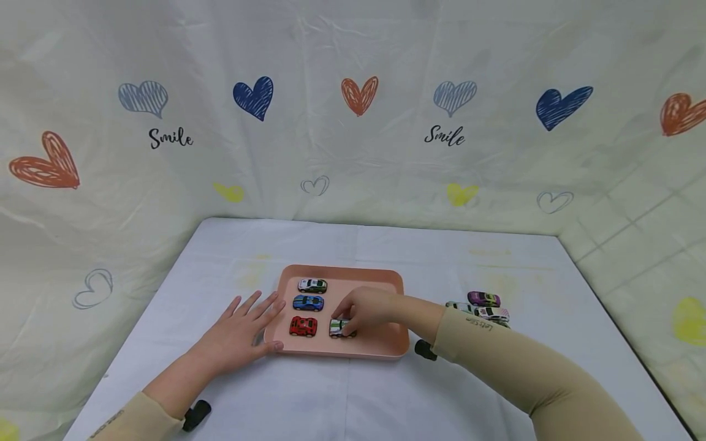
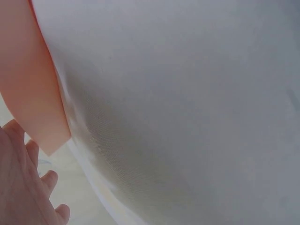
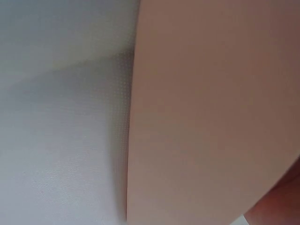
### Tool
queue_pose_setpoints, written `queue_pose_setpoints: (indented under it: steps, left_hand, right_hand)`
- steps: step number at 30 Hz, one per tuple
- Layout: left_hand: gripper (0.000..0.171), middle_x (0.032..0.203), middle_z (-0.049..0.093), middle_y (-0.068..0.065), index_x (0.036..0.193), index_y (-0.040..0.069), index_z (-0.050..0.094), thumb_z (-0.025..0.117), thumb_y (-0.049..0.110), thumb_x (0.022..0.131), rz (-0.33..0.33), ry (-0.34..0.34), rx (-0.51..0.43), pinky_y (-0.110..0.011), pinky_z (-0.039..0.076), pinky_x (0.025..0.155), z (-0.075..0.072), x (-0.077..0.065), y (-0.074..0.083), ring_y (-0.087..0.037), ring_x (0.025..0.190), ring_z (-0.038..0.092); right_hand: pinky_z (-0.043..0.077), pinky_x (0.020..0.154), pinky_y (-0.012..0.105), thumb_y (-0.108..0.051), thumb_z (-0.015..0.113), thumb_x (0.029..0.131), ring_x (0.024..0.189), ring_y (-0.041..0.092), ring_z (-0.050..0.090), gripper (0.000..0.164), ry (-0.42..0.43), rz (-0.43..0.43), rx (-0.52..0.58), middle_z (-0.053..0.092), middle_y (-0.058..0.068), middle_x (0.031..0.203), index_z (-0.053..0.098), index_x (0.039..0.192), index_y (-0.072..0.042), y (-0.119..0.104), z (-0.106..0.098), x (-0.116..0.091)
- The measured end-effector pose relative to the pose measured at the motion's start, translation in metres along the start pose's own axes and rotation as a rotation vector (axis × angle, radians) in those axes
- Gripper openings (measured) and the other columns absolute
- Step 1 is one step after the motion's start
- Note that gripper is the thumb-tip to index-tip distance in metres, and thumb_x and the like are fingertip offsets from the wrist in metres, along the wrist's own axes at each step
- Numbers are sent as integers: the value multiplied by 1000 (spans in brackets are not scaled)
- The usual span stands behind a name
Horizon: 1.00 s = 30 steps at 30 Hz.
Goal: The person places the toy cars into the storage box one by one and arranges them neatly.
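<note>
A pink tray (image 1: 380, 348) lies on the table with toy cars in it. On its left side a white toy car (image 1: 312, 285), a blue toy car (image 1: 307, 302) and a red toy car (image 1: 303, 326) stand in a column. My right hand (image 1: 368, 309) reaches over the tray and pinches a white-and-green toy car (image 1: 336, 329) beside the red one, low against the tray floor. Fingers spread, my left hand (image 1: 239, 334) rests at the tray's left edge. Both wrist views show mostly the tray's side wall (image 2: 35, 89) and white cloth, with only part of each hand.
To the right of the tray, partly behind my right sleeve, is a group of toy cars, among them a purple one (image 1: 483, 299) and a white-and-pink one (image 1: 492, 313). White cloth (image 1: 309, 398) covers the table. A curtain printed with hearts (image 1: 360, 96) hangs behind.
</note>
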<state>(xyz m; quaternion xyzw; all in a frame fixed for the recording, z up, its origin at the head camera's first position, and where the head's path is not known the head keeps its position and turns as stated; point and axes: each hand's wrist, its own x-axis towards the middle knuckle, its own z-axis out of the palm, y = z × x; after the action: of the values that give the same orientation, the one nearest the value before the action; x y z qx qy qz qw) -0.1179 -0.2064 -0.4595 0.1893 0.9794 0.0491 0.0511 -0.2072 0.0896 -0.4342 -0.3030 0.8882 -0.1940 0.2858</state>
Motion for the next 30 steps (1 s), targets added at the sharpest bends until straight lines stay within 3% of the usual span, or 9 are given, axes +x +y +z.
queue_pose_setpoints:
  steps: [7, 14, 30]
  left_hand:
    - [91, 163, 25, 2, 157, 26, 31, 44, 80, 85, 2, 5, -3, -59, 10, 120, 2, 1, 0, -35, 150, 19]
    - [88, 163, 25, 2, 157, 25, 32, 52, 74, 86, 0, 8, -8, -60, 11, 119, 1, 0, 0, -35, 149, 19]
    - [87, 163, 26, 1, 156, 26, 33, 55, 73, 86, -3, 14, -2, -60, 11, 120, 2, 0, 0, -36, 149, 20]
  right_hand:
    - [51, 77, 23, -30, 83, 82, 85, 5, 58, 33, -13, -8, 0, 65, -15, 90, 76, 114, -27, 1, -2, -2]
    - [49, 83, 28, -38, 81, 83, 92, 3, 55, 35, 8, -14, -72, 63, -17, 97, 73, 117, -35, 2, -9, -6]
    - [50, 70, 32, -30, 77, 88, 87, 16, 56, 33, 58, -45, 60, 67, -12, 97, 73, 121, -27, 11, -33, -20]
